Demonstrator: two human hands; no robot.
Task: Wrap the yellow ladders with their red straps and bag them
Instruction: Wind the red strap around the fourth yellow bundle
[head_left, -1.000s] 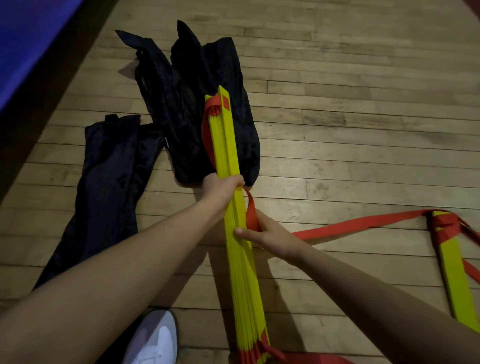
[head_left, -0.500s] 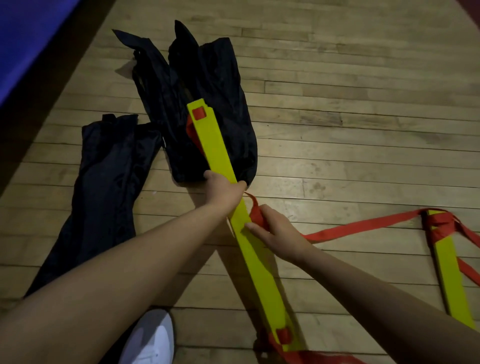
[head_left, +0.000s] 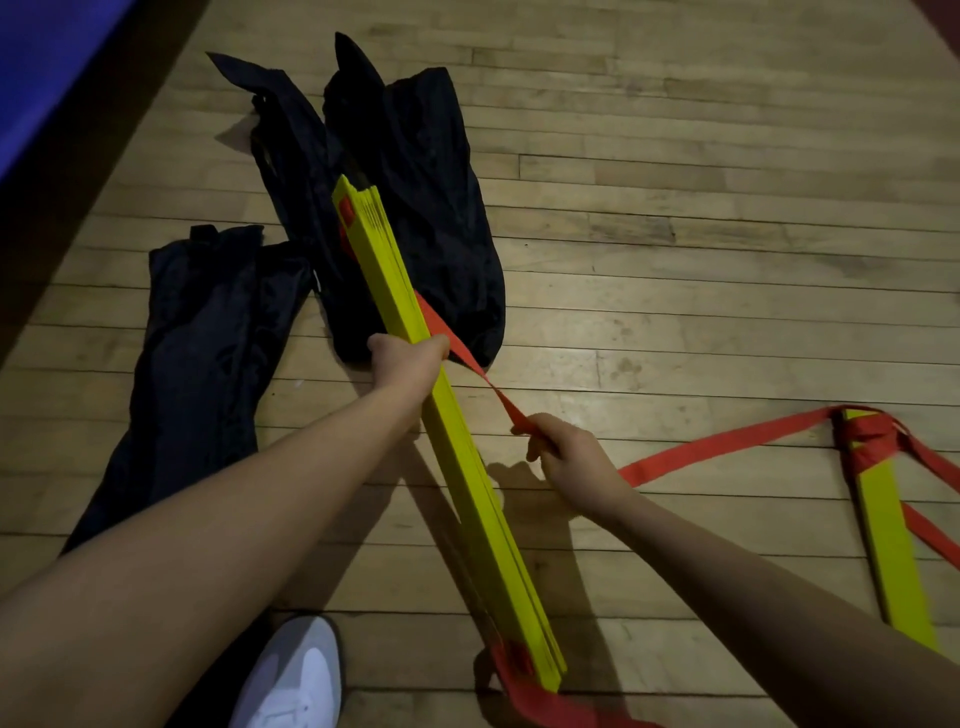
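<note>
The left hand (head_left: 408, 364) was closed around the stacked yellow ladder (head_left: 457, 441) near its middle, fingers curled over the far side of the bundle, which was held slanting above the floor. The right hand (head_left: 569, 457) was closed in a pinch on the red strap (head_left: 470, 364), thumb and fingers gripping the band just beside the bundle. From that pinch the strap was drawn taut up to the ladder, where it met the bundle just beyond the left hand. More of the strap was seen running from the right hand across the wooden floor (head_left: 701, 208) toward the right edge, where it was wound around the top of a second yellow ladder (head_left: 888, 545) lying flat. Loose red strap was bunched at the near end of the held bundle, by the bottom edge of the floor. Beyond the bundle's far end a black bag (head_left: 415, 208) lay crumpled, and another black bag (head_left: 202, 353) was stretched out to its left. A white shoe (head_left: 291, 675) was seen at the bottom edge.
</note>
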